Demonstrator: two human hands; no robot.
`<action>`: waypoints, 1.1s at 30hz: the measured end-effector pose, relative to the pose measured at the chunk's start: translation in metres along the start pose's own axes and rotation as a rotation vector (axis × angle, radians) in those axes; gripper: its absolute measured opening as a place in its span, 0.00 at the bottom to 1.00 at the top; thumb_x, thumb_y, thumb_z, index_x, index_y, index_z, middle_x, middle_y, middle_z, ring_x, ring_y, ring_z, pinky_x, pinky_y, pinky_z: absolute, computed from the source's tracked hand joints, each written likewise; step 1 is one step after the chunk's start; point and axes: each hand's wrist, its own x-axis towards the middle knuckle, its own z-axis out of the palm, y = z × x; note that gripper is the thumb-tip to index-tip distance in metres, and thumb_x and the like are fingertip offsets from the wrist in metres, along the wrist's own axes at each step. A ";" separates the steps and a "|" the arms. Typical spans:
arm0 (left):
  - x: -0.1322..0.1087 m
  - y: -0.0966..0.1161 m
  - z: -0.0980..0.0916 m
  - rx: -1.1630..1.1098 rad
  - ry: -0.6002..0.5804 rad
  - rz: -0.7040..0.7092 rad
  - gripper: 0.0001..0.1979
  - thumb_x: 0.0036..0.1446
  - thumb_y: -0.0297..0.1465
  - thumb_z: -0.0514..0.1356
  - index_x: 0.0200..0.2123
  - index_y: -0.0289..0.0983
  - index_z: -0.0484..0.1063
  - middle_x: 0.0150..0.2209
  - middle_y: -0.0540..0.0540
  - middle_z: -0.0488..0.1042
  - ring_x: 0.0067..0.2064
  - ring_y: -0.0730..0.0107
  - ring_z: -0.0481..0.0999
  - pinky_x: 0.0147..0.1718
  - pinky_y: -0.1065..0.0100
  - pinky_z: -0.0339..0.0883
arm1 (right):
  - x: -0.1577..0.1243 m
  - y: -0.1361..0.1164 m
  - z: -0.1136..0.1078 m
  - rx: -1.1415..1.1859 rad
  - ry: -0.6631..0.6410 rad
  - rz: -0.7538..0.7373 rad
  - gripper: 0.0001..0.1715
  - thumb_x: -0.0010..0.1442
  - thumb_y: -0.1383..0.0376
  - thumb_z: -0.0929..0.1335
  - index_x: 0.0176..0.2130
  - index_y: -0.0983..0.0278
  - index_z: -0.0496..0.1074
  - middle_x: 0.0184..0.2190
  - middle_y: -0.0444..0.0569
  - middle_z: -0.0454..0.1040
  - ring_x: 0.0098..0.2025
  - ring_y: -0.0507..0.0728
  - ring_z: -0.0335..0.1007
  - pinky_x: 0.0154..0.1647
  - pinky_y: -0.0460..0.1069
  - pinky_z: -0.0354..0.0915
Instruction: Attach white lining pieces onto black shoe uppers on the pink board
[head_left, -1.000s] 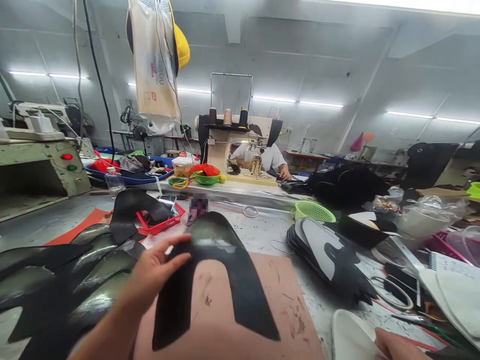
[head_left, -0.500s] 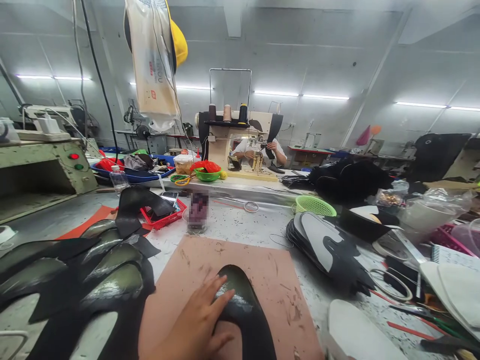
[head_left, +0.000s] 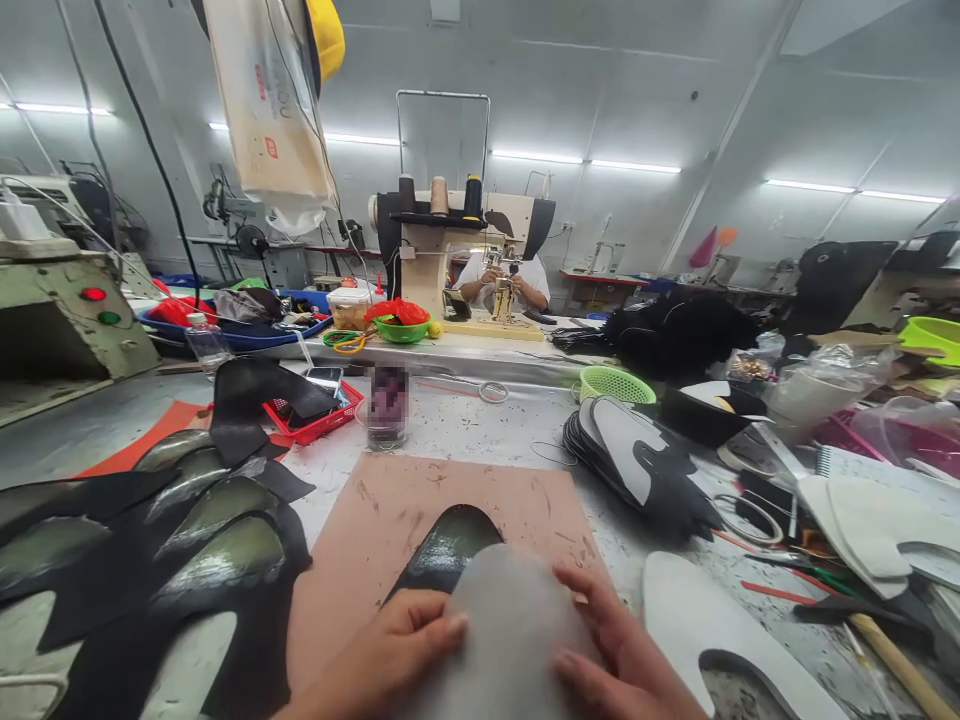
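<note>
A black shoe upper piece (head_left: 454, 540) with a shiny toe lies on the pink mat (head_left: 352, 530) before me. Above it, a rounded white shoe lining piece (head_left: 510, 630), blurred by motion, covers much of the black piece. My left hand (head_left: 405, 640) pinches its left edge, thumb on top. On the opposite edge, my right hand (head_left: 622, 640) grips with thumb and fingers. Beside the mat on the right lie more white lining pieces (head_left: 675, 600). Several glossy black upper pieces (head_left: 225, 560) overlap at the left.
A stack of black and white pieces (head_left: 630, 460) stands right of the mat. Behind the mat are a phone (head_left: 388, 400), a red basket (head_left: 311, 430) and a green basket (head_left: 615, 384). Across the bench, a person (head_left: 536, 278) works at a sewing machine (head_left: 435, 250).
My left hand has left the black upper piece and now holds the white lining piece. My right hand has come into view, holding it too. The view has shifted slightly right.
</note>
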 end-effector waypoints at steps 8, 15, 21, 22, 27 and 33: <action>0.013 -0.029 -0.030 0.031 0.061 0.060 0.38 0.38 0.44 0.63 0.54 0.40 0.58 0.31 0.48 0.73 0.30 0.67 0.71 0.29 0.68 0.63 | 0.031 0.017 0.032 -0.153 0.097 0.170 0.22 0.52 0.55 0.63 0.45 0.62 0.70 0.48 0.52 0.69 0.52 0.61 0.60 0.55 0.56 0.53; 0.013 -0.020 -0.037 0.458 0.204 0.114 0.22 0.43 0.40 0.55 0.42 0.40 0.73 0.46 0.47 0.73 0.49 0.56 0.69 0.51 0.58 0.58 | 0.045 0.000 0.031 -0.209 0.088 0.098 0.18 0.51 0.68 0.64 0.42 0.61 0.73 0.41 0.49 0.72 0.47 0.58 0.65 0.51 0.52 0.59; 0.044 0.003 -0.047 0.791 0.259 0.283 0.22 0.48 0.37 0.51 0.45 0.37 0.72 0.46 0.46 0.73 0.47 0.60 0.71 0.49 0.61 0.62 | 0.072 0.008 0.023 -0.392 0.163 -0.067 0.20 0.53 0.71 0.62 0.45 0.63 0.72 0.38 0.50 0.70 0.42 0.55 0.67 0.46 0.50 0.62; 0.049 0.005 -0.049 0.835 0.259 0.305 0.22 0.49 0.36 0.50 0.45 0.36 0.72 0.45 0.45 0.74 0.46 0.60 0.72 0.48 0.62 0.62 | 0.077 0.010 0.021 -0.424 0.164 -0.081 0.20 0.53 0.72 0.62 0.45 0.63 0.71 0.38 0.50 0.70 0.42 0.55 0.67 0.46 0.50 0.62; 0.066 -0.002 -0.058 0.920 0.256 0.386 0.21 0.51 0.33 0.49 0.46 0.35 0.71 0.42 0.43 0.75 0.42 0.63 0.74 0.44 0.64 0.65 | 0.089 0.022 0.019 -0.487 0.176 -0.103 0.20 0.54 0.72 0.62 0.46 0.65 0.71 0.37 0.51 0.70 0.40 0.55 0.67 0.44 0.50 0.63; 0.069 -0.012 -0.059 0.941 0.279 0.428 0.20 0.54 0.33 0.48 0.47 0.36 0.70 0.40 0.44 0.75 0.42 0.65 0.73 0.43 0.65 0.65 | 0.089 0.031 0.021 -0.483 0.199 -0.130 0.20 0.55 0.71 0.61 0.47 0.65 0.70 0.38 0.51 0.69 0.42 0.55 0.66 0.45 0.49 0.63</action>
